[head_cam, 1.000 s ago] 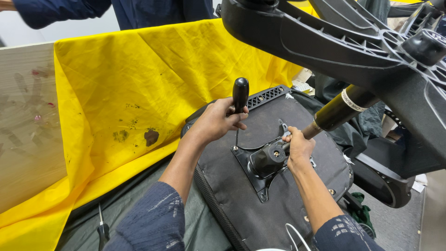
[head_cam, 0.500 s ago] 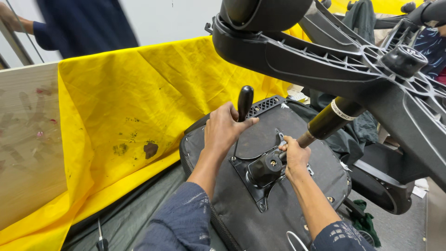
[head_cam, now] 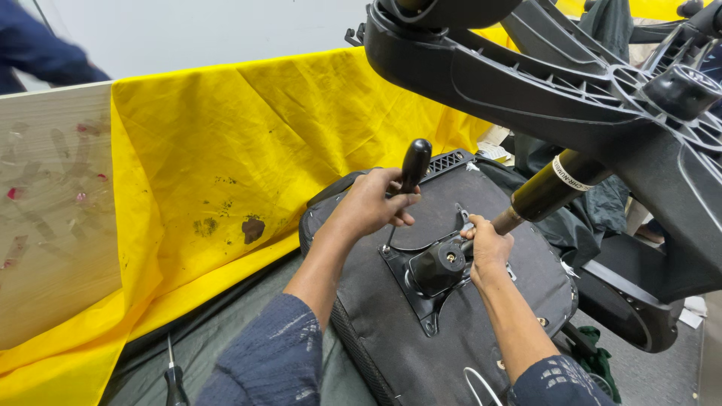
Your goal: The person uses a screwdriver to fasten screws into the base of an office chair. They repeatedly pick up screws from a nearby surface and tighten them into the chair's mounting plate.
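Note:
An upturned black office chair seat (head_cam: 421, 331) lies in front of me, its black metal mechanism plate (head_cam: 429, 282) facing up. My left hand (head_cam: 372, 201) grips the black handle of a screwdriver (head_cam: 412, 169) that stands upright with its shaft down on the plate. My right hand (head_cam: 487, 248) wraps around the base of the gas lift cylinder (head_cam: 553, 186), where it enters the mechanism. The cylinder slants up to the right into the black star-shaped chair base (head_cam: 571, 90) overhead.
A stained yellow cloth (head_cam: 248, 158) drapes the bench behind the seat. A pale wooden board (head_cam: 53, 210) stands at left. A second screwdriver (head_cam: 174, 376) lies at the lower left. Another person's dark blue sleeve (head_cam: 37, 60) shows top left. A caster wheel (head_cam: 620, 312) hangs at right.
The view has shifted slightly, so the chair base looms larger overhead. The other person at the top left has moved further left. Both my hands keep their grips.

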